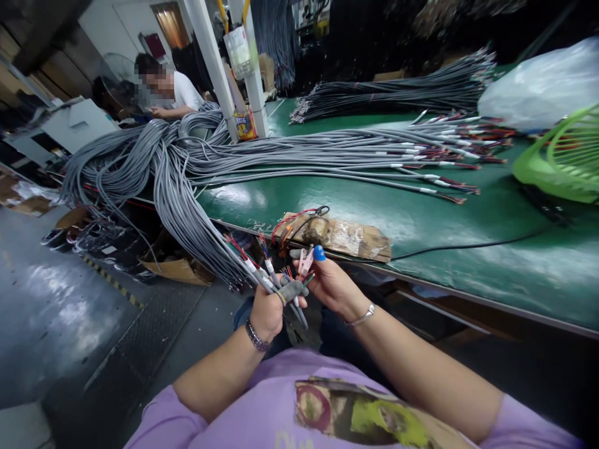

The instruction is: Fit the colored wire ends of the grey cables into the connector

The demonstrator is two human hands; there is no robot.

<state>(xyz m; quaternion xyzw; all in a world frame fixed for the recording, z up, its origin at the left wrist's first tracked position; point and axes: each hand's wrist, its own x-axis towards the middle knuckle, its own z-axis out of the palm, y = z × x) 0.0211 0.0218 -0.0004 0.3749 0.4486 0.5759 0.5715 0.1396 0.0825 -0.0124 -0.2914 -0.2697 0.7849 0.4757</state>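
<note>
My left hand (267, 312), with a grey cover on its thumb, is closed around several grey cables (300, 315). White sleeves (269, 267) band the cables near their ends, where thin coloured wires (286, 272) fan out. Close beside it, my right hand (334, 285) wears a blue finger cot (319, 252). Its fingers are closed on a small pale pink tool (306, 262), whose exact kind I cannot make out. The tool is right by the loose wire ends. Part of the cables is hidden behind my left fingers.
A worn wooden block (358, 238) with a cord lies at the edge of the green bench (468, 249). Long grey cables (290, 153) stretch across the bench and hang off its left. A green fan (556, 156) and plastic bag (543, 84) stand right. Another person (185, 93) sits behind.
</note>
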